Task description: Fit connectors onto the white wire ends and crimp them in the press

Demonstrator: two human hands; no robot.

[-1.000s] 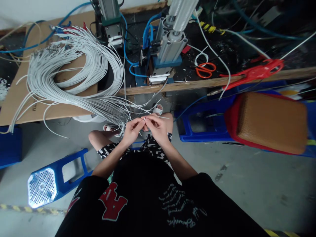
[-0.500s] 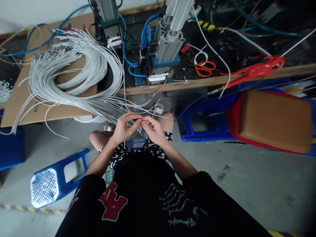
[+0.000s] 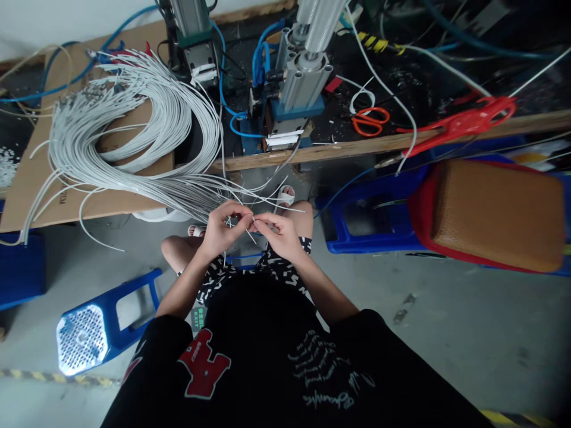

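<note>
A large coiled bundle of white cables (image 3: 173, 119) lies on a cardboard sheet (image 3: 27, 196) at the left of the bench, its loose ends hanging over the edge toward my hands. My left hand (image 3: 226, 227) is pinched, thumb against fingers, above my lap. Touching its fingertips, my right hand (image 3: 280, 235) is pinched too. Something tiny and pale shows between the fingertips, too small to make out. Thin white cable ends pass behind and beside both hands.
Pneumatic presses (image 3: 301, 89) stand on the bench (image 3: 339, 148). Orange scissors (image 3: 370, 122) and a red air gun (image 3: 477, 122) lie to the right. Blue stools (image 3: 111, 315) are at lower left and right, the right one under a brown cushion (image 3: 499, 217).
My fingertips have shifted slightly left, and my right fingers lie flatter against the left ones. The bench appears shifted slightly left in view.
</note>
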